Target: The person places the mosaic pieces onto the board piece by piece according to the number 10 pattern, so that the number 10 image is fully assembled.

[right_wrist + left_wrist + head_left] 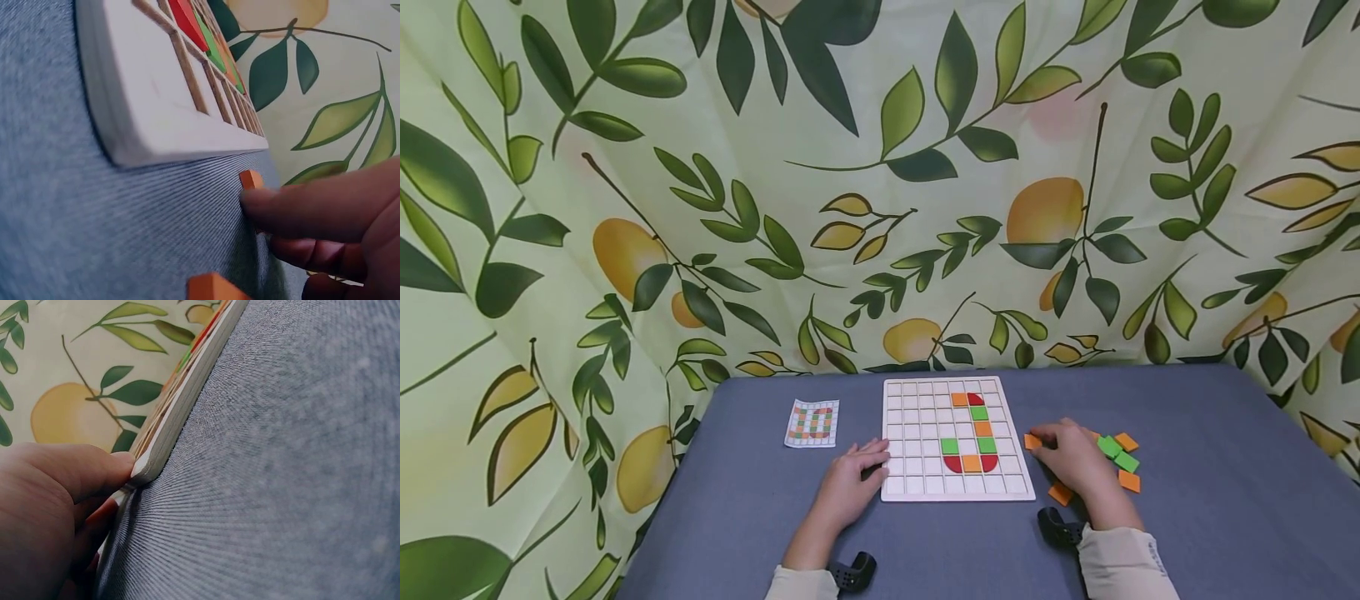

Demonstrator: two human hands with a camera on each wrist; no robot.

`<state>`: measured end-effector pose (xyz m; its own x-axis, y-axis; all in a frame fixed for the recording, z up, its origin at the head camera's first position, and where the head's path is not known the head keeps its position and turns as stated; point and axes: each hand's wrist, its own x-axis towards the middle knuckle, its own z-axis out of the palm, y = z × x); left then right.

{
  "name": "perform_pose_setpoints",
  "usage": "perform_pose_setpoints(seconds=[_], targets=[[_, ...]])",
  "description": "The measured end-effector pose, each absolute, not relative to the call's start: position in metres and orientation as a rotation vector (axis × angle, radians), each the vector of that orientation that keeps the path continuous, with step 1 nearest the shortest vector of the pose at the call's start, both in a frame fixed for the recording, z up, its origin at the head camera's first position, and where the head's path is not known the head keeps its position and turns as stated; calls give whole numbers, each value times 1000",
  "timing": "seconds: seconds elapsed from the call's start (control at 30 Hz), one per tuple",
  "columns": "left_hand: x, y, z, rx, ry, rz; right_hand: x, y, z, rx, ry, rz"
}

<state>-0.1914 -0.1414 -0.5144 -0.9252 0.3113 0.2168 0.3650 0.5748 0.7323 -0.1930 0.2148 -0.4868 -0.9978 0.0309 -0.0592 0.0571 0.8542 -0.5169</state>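
Observation:
A white grid board (917, 483) lies on the table, with orange, green and red tiles set in some of its squares. My left hand (850, 483) rests at the board's left edge, fingers stretched out. In the left wrist view its thumb (115, 469) touches the board's corner. To the right of the board, my right hand (1075, 457) pinches an orange tile (1032, 442) between thumb and fingers. The right wrist view has this orange tile (251, 179) at the thumb tip, close over the cloth. Loose orange and green tiles (1126, 462) lie around and partly under that hand.
Left of the board is a small printed card (812, 423) with a coloured grid pattern. A blue-grey cloth (737, 500) covers the table. Behind it hangs a leaf-and-fruit patterned curtain (850, 292). Another orange tile (1061, 493) lies near the board's lower right corner.

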Motion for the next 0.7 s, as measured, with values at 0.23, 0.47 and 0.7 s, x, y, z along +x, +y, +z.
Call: perform_pose_setpoints(seconds=[0.23,0.47,0.7], targets=[[-191,-142,-513,-582,-2741,-1294,-193,214,-485,81,2980,-832],[-192,-141,-513,-575,-2763,-1302,-194,213,-486,138,2967,-862],[-191,-141,-514,-572,-2755,-1316,-194,216,-487,102,2962,-845]])
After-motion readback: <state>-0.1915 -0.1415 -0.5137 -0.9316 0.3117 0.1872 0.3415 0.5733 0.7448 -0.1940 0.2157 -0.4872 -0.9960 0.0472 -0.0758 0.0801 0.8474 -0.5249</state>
